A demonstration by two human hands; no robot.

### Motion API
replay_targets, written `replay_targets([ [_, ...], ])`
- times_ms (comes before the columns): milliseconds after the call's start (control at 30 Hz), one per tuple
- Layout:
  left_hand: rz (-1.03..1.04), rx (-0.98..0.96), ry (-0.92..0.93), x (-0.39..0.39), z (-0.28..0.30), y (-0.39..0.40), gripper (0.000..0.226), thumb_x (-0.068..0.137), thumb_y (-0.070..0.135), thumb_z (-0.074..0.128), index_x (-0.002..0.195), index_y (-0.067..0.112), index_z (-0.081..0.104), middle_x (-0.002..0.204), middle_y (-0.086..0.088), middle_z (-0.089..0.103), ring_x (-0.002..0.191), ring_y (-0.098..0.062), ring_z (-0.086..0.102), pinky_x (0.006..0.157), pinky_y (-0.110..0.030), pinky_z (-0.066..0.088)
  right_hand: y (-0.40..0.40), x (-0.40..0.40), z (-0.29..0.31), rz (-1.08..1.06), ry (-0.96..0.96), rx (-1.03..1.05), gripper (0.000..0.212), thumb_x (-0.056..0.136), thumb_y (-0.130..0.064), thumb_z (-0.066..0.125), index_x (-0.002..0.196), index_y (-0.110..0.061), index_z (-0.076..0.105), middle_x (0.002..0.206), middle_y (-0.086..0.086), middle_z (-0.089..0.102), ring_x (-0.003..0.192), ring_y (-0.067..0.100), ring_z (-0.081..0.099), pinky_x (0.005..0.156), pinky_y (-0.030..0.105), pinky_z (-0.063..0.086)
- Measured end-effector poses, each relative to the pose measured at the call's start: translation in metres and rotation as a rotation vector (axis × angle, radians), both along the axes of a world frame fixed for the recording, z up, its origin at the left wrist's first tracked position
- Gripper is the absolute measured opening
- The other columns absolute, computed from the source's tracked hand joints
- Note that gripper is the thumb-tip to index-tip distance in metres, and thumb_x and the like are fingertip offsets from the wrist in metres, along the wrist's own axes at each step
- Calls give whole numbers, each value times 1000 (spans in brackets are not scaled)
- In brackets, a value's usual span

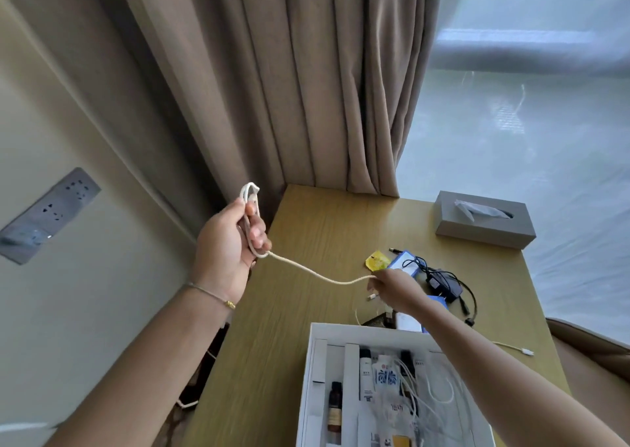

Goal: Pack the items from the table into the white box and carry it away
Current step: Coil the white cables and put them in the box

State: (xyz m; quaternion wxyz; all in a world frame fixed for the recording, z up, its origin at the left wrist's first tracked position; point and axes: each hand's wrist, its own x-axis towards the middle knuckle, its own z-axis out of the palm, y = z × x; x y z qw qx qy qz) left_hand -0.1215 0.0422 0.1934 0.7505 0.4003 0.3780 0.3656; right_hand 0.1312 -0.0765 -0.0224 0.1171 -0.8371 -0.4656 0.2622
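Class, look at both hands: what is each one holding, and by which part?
Both hold one white cable. The left hand grips its coiled end; the right hand pinches the loose stretch near the plug.

A pale beige wall (78, 112) fills the left of the frame, with a grey socket panel (51, 213) set into it at centre left. Brown curtains (289, 82) hang in folds across the upper middle. To their right, a sheer white curtain (531, 133) glows with daylight. A wooden counter (306, 310) occupies the lower middle. A tan chair edge (593, 347) shows at lower right.
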Motion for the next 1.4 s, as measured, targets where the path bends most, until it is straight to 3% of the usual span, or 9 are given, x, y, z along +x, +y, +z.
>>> replay_targets([
  [200,-145,-3,287,-15,-36,3,30,105,25,40,79,15,53,53,-2,53,46,-12,46,51,-25,37,13,15,49,-136,-27,258,27,95,-11,52,100,-17,77,105,-6,67,99,18,61,82,34,49],
  [333,-345,-26,399,-4,-58,-17,28,103,23,42,81,14,58,68,-12,68,57,-17,55,58,-30,40,13,2,99,-169,-117,239,25,88,-21,47,77,-12,68,74,7,69,73,33,65,59,32,49],
  [500,-445,-24,484,27,-72,-55,36,104,23,43,90,8,72,95,-13,78,67,-13,55,63,-26,41,-4,-36,144,-223,314,341,17,84,-21,59,74,-13,69,50,-9,54,48,12,55,49,34,56],
  [667,-413,-173,391,50,-80,-76,40,104,32,44,96,4,72,76,-6,72,63,-14,57,63,-29,39,-41,-82,148,-124,288,427,15,87,-17,58,77,-22,68,57,-3,62,47,2,50,50,24,42],
  [867,-414,-144,394,62,-87,-91,33,101,16,47,70,9,58,65,-6,52,56,-18,47,55,-31,35,-84,-100,135,-23,10,440,4,83,-21,72,84,-25,72,79,-6,63,74,14,57,68,38,51],
  [967,-468,-177,368,66,-88,-101,38,101,15,43,63,13,46,60,-6,49,53,-17,44,54,-29,36,-104,-96,130,-85,-53,481,28,77,-38,79,101,-29,68,102,-9,56,95,12,52,77,29,46],
  [1133,-764,-229,321,65,-87,-116,41,100,20,39,59,18,39,46,2,27,38,-13,28,51,-30,31,-128,-75,122,-142,301,490,40,99,-36,59,138,-27,56,136,-6,57,127,9,50,107,34,41],
  [1267,-854,-340,235,63,-98,-118,42,101,27,36,60,20,41,41,8,22,30,-6,21,41,-24,31,-145,-65,105,-249,606,451,30,107,-23,45,111,-5,68,96,13,73,93,25,66,91,49,50],
  [1400,-771,-388,271,60,-133,-127,43,105,34,37,64,20,43,42,9,23,29,-6,21,37,-21,30,-163,-69,79,-347,818,313,24,106,-18,47,107,-4,66,75,10,66,72,25,67,70,43,53],
])
